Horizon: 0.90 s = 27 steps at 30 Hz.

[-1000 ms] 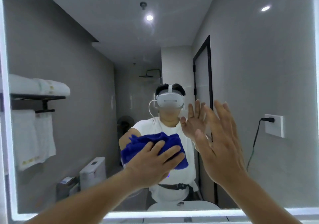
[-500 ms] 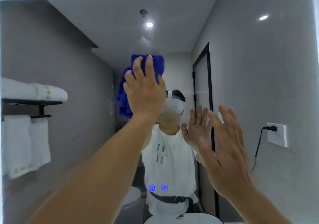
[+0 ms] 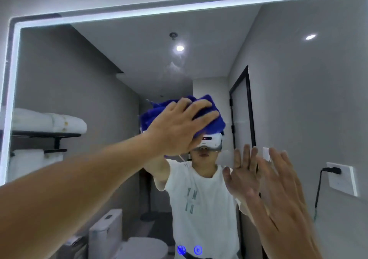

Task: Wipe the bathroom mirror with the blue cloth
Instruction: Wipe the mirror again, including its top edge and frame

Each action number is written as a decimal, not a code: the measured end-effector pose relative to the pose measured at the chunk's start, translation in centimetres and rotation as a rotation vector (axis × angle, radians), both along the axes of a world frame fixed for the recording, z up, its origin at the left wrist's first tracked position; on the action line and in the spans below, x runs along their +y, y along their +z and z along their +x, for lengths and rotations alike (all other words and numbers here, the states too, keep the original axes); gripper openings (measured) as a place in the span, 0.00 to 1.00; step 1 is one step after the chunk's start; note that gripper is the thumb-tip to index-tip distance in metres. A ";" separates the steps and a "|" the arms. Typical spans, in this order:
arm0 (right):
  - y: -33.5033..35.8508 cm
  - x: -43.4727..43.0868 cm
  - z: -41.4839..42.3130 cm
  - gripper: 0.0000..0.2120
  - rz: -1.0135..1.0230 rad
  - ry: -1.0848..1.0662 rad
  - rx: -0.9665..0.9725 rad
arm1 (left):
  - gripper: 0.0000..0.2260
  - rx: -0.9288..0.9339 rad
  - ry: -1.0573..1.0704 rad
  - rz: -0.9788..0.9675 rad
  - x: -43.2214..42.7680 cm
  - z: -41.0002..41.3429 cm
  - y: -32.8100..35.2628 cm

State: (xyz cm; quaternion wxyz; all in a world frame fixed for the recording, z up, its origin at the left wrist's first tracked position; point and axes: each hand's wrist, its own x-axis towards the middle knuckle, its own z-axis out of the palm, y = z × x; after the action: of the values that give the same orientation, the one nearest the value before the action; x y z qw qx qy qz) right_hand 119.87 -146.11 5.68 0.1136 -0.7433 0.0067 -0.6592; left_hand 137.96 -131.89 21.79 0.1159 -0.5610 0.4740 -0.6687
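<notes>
Since half a second ago the left hand (image 3: pixel 177 127) has swung the blue cloth (image 3: pixel 207 117) to the right and a little lower across the mirror (image 3: pixel 298 103), so the cloth now sits over the reflected head instead of up and to the left of it. The view has also tipped upward, bringing the lit top edge and upper left corner of the mirror into sight. The left hand lies flat on the cloth with its fingers (image 3: pixel 201 107) stretched out and slightly spread, pressing the bunched fabric against the glass near the middle of the mirror. The right hand (image 3: pixel 278 199) is held up at the lower right, palm toward the glass, fingers straight and a little apart, holding nothing; whether it touches the mirror cannot be told. In the reflection, folded white towels (image 3: pixel 49 121) lie on a dark rack at the left, a toilet (image 3: pixel 119 236) stands at the bottom, and a wall socket (image 3: pixel 341 179) with a black plug is at the right, beside a dark-framed door (image 3: pixel 242 115).
</notes>
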 end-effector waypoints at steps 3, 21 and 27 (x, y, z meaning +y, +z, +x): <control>0.1 -0.3 0.3 0.29 -0.026 -0.017 -0.041 | 0.24 0.213 -0.027 -0.439 0.5 -0.4 7.8; 7.9 2.2 3.6 0.28 -0.091 -0.030 0.116 | 0.32 0.223 0.026 -0.314 -0.9 -0.8 -7.5; 13.9 0.2 5.2 0.30 -0.172 -0.295 0.007 | 0.27 0.147 0.058 -0.469 1.6 0.5 6.8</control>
State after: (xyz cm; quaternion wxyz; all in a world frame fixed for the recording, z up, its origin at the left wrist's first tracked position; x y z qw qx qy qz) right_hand 125.06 -145.96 19.61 -0.0484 -0.7436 0.0598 -0.6642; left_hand 138.50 -130.33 28.61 -0.0329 -0.6332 0.2967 -0.7141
